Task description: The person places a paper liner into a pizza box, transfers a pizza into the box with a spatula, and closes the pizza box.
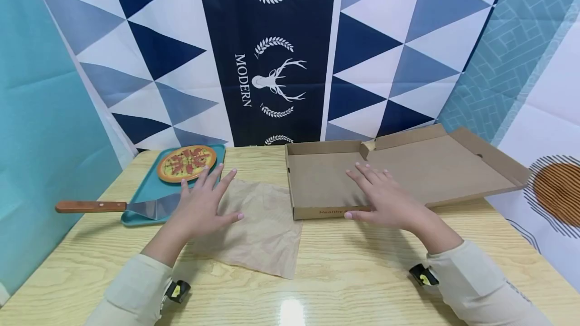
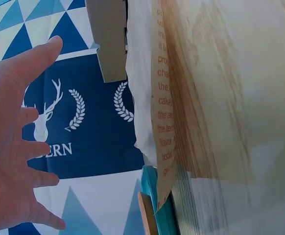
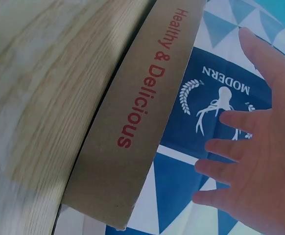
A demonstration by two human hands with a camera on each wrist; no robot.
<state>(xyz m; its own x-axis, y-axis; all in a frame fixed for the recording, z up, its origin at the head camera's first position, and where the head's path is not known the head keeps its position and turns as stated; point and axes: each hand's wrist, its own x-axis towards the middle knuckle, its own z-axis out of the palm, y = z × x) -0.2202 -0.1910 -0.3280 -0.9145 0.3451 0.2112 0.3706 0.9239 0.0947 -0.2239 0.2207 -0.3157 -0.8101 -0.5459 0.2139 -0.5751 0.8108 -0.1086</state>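
Observation:
With fingers spread, my left hand (image 1: 201,210) hovers over the right edge of a teal tray (image 1: 149,190) and a sheet of brown paper (image 1: 263,230). On the tray sits a round pizza (image 1: 187,163) with red and green toppings. A spatula (image 1: 145,208) with a wooden handle lies across the tray's near side, its blade partly hidden behind the hand. My right hand (image 1: 385,197), also spread and holding nothing, is above the front of an open cardboard pizza box (image 1: 321,175). Red lettering marks the box's front wall (image 3: 132,117).
The box lid (image 1: 448,165) is folded out to the right, past the table's edge. A patterned cloth (image 1: 272,64) hangs behind the wooden table (image 1: 344,275). The spatula handle sticks out beyond the tray on the left.

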